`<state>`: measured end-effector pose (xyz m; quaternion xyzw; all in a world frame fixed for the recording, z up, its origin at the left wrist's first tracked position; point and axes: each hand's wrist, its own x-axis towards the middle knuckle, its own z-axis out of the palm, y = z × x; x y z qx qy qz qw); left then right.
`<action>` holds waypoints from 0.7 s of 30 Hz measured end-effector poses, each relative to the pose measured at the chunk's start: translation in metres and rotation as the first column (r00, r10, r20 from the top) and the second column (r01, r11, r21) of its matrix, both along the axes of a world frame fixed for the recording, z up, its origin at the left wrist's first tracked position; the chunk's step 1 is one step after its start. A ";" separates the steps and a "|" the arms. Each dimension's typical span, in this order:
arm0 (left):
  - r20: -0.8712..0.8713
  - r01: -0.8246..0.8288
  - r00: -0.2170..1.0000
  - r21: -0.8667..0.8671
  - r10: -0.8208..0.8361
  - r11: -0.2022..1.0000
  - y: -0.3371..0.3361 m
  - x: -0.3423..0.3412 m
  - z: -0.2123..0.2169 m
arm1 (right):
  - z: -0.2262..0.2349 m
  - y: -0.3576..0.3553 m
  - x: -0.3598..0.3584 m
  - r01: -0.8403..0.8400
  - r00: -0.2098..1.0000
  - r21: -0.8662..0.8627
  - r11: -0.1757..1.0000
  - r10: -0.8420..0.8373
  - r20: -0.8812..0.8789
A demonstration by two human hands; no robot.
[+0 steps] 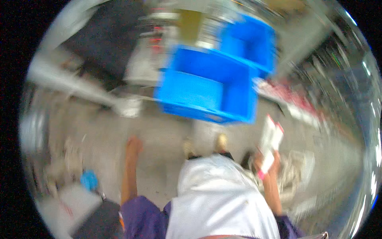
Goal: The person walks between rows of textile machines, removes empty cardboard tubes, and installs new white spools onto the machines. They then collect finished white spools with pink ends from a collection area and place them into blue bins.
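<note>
Head view, heavily motion-blurred. Your right hand (267,162), lower right of centre, is closed around a few flat white cards or packets with red edges (271,140), which fan upward from the fist. Your left hand (133,145), left of centre, hangs free over the grey concrete floor (99,131); it holds nothing, but whether the fingers are spread or curled cannot be told through the blur. Advice, as a judgement: keep the grip low on the packets and hold the stack upright against the body, since loose flat items slip easily while you walk; slow the head to steady the view. Containers: two bright blue open-topped plastic crates (207,85) sit in the upper centre, one behind the other, well apart from both hands. The nearer one shows a bare blue inner wall and floor; no contents are discernible in either. A white apron (219,195) fills the lower centre.
</note>
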<state>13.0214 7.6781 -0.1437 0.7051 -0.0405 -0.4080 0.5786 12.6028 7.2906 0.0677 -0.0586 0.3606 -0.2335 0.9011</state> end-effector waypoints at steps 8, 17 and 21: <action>-0.203 0.379 0.854 -0.392 -0.480 0.839 -0.284 -0.202 0.142 | 0.008 -0.037 0.022 -0.177 0.853 -0.059 0.982 0.183 0.488; -0.511 0.202 0.726 -0.480 -0.459 0.854 -0.503 -0.310 0.210 | -0.002 -0.115 -0.073 -0.262 0.964 -0.249 0.932 0.243 -0.107; -0.427 0.294 0.757 -0.454 -0.495 0.841 -0.547 -0.370 0.207 | -0.009 -0.131 -0.123 -0.214 0.859 -0.766 0.607 -0.257 -0.444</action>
